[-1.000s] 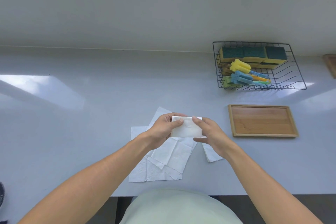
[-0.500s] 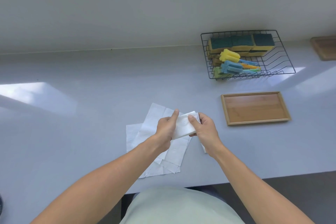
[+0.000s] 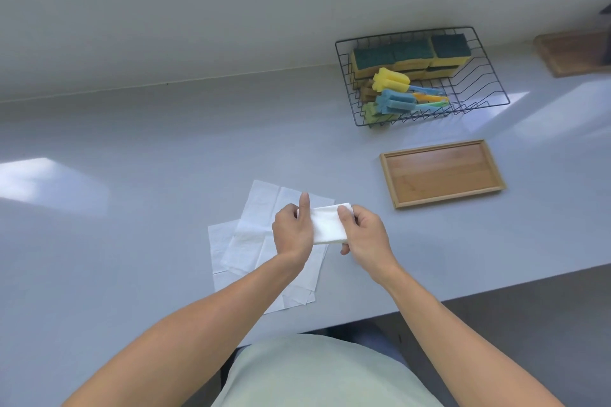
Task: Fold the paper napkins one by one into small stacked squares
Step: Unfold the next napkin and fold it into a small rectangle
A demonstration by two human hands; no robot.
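A small folded white napkin (image 3: 327,224) is held above the counter between both hands. My left hand (image 3: 292,231) grips its left edge, index finger stretched upward along the fold. My right hand (image 3: 363,234) pinches its right edge between thumb and fingers. Beneath the hands lies a loose pile of unfolded white napkins (image 3: 258,235), spread flat and overlapping on the grey counter (image 3: 132,195). The lower part of the pile is hidden by my left forearm.
An empty wooden tray (image 3: 441,172) lies to the right of the hands. Behind it a black wire basket (image 3: 420,76) holds sponges and foam brushes. Another wooden board (image 3: 572,53) sits at the far right. The counter's front edge runs just below my right wrist.
The folded napkin has been turned and pressed narrower between my hands. My left index finger now points up along it. The view has shifted left, so the tray and basket sit further right.
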